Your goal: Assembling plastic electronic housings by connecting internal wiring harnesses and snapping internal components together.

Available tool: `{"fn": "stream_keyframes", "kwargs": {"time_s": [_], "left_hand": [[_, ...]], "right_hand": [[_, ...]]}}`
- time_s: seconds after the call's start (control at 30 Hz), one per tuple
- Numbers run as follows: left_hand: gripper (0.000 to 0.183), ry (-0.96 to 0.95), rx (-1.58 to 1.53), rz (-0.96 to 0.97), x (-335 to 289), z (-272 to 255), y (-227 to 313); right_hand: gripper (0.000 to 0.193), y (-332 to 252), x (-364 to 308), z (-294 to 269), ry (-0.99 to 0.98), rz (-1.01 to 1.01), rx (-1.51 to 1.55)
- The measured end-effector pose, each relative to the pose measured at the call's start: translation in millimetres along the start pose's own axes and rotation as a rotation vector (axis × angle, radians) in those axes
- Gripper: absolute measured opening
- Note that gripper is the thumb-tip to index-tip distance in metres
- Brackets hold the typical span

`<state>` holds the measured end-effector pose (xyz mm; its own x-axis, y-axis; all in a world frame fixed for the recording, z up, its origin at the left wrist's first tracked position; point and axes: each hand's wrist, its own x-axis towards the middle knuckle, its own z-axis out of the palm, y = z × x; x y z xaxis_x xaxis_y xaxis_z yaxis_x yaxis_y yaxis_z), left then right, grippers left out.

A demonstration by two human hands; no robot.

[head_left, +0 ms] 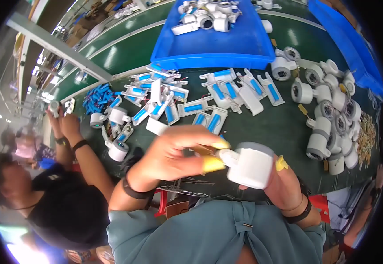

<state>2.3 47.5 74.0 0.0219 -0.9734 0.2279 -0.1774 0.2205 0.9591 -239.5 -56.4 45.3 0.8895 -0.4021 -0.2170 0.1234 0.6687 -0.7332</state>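
In front of my chest is a white cylindrical housing [252, 168] with a grey rim and a short jointed arm. My left hand [176, 154], closed in a pinch, has the short arm between thumb and forefinger, both wrapped in yellow tape. A small brownish piece shows inside that hand, too blurred to name. My right hand [284, 185] grips the housing from its right side, mostly hidden behind it; yellow tape shows on one finger. Just beyond my left hand lie white plastic holders [193, 107] with blue battery cells and thin wires.
A blue tray [213, 60] holding white parts stands at the back. Similar housings [325, 110] are piled on the right, beside small loose pieces [367, 136]. Loose blue cells [98, 99] lie to the left, near a co-worker [68, 193] holding a white part.
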Motion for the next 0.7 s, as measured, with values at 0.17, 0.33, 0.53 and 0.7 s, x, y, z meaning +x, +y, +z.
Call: {"fn": "stream_keyframes", "kwargs": {"time_s": [0.17, 0.33, 0.53, 0.7], "left_hand": [[0.020, 0.493, 0.272, -0.104, -61, -99, 44], [0.034, 0.747, 0.795, -0.382, -61, -174, 67], [0.047, 0.793, 1.242, -0.602, -64, -294, 3], [0.034, 0.525, 1.779, -0.692, -139, -364, -56]], "right_hand": [[0.048, 8, 7, -24, -0.111, 0.141, -0.027], [0.040, 15, 9, -36, 0.026, 0.138, -0.127], [0.030, 20, 6, -49, 0.099, 0.140, -0.145], [0.029, 22, -4, -69, 0.082, 0.080, -0.184]]}}
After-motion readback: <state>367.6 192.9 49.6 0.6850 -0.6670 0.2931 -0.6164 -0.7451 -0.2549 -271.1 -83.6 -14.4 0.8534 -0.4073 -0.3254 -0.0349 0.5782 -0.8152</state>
